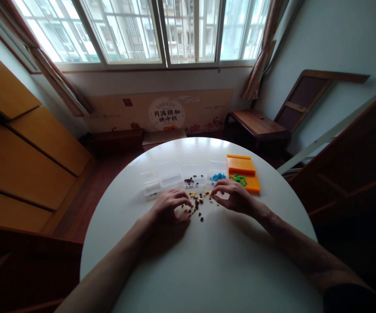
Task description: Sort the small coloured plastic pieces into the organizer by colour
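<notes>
Small dark brown pieces (197,202) and yellow pieces (192,194) lie loose in a pile on the white round table (188,269). At the pile's left edge rests my left hand (174,203), its fingers curved and thumb apart from the index, close to the nearest pieces. My right hand (232,194) is on the pile's right side, thumb and index fingertips brought together; whatever is between them is too small to make out. Behind the pile, a clear plastic box (194,183) holds several dark brown pieces, and blue pieces (218,177) sit in the compartment beside it.
An orange tray (244,163) with green pieces (239,179) stands behind my right hand. More clear boxes (171,178) stand at the left, lids raised. Beyond the table are a wooden chair (256,121), a window (125,30) and a yellow cabinet (28,156).
</notes>
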A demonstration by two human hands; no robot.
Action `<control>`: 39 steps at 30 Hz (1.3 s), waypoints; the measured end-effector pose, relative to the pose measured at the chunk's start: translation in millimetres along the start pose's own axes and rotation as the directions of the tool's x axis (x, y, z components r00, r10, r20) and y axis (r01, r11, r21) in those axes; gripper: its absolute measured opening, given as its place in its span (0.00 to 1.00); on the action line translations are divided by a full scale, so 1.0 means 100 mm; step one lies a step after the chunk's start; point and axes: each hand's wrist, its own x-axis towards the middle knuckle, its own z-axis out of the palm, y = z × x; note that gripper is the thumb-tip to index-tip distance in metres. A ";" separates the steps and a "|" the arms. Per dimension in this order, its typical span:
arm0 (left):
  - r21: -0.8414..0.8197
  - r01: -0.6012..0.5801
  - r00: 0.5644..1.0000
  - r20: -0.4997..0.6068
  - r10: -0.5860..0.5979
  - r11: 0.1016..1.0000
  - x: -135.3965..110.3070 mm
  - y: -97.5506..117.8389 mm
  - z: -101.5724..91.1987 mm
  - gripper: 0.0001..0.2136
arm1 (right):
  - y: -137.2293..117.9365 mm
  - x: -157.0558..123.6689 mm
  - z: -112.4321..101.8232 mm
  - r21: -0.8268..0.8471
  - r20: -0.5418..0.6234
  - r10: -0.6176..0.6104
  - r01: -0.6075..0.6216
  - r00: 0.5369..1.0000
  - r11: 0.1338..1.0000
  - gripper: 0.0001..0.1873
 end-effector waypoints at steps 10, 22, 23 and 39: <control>-0.052 -0.006 1.000 0.030 0.007 0.999 -0.02 -0.01 -0.07 0.04 | 0.04 0.54 0.17 -0.195 -0.003 -0.049 0.048 0.999 0.980 0.04; -0.009 0.122 0.958 -0.261 -0.120 0.993 -0.02 -0.14 0.07 0.02 | 0.01 0.12 0.28 -0.141 -0.132 -0.113 0.095 0.985 0.985 0.05; -0.005 0.162 0.938 -0.310 -0.156 0.987 0.02 -0.14 0.08 0.02 | 0.01 0.08 0.28 -0.145 -0.121 -0.127 0.110 0.984 0.983 0.05; 0.233 0.292 0.899 -0.399 -0.183 0.928 0.08 -0.19 0.15 0.05 | 0.06 0.02 0.32 -0.099 0.008 -0.134 0.134 0.991 0.986 0.06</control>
